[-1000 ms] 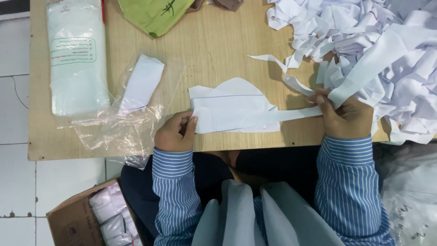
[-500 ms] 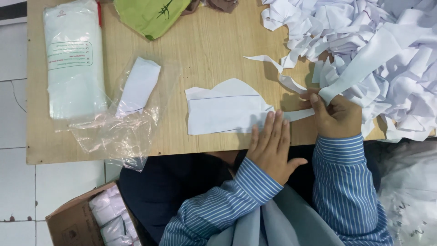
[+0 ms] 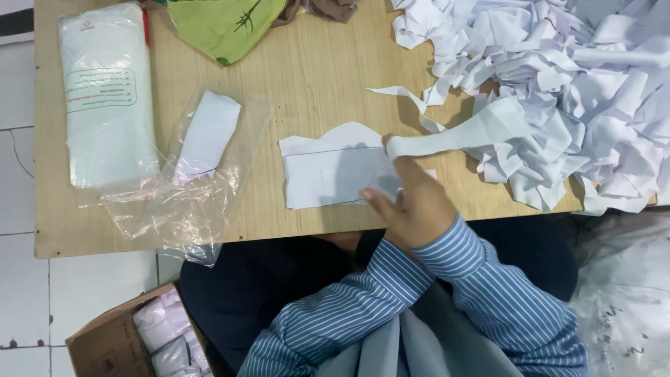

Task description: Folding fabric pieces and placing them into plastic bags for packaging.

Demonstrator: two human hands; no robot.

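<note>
At the far left of the counter (image 3: 314, 77) lies a long white pack (image 3: 105, 98) in clear wrap. Just right of it sits a crumpled clear bag (image 3: 188, 202) with a small white fold (image 3: 207, 136) resting on its upper part; the bag's lower edge hangs over the counter's near edge. Below that, on the floor, an open carton (image 3: 112, 342) holds white rolls. A green cloth (image 3: 223, 24) lies at the counter's far edge.

In the middle, near my edge, is the flat white piece (image 3: 328, 174) — straight below, curved on top, with a thin line drawn across it. My left hand (image 3: 412, 206) is over its right end, thumb pointing left on the piece, fingers curled up around the end of a white strip (image 3: 474, 132), so it is grasping that strip. The strip runs up and right from my fingers into the scrap pile (image 3: 558, 84) (a big heap of white offcuts filling the right side of the counter).

My right hand is tucked under the left one — I cannot tell whether it grips anything. Both sleeves are blue-striped.
</note>
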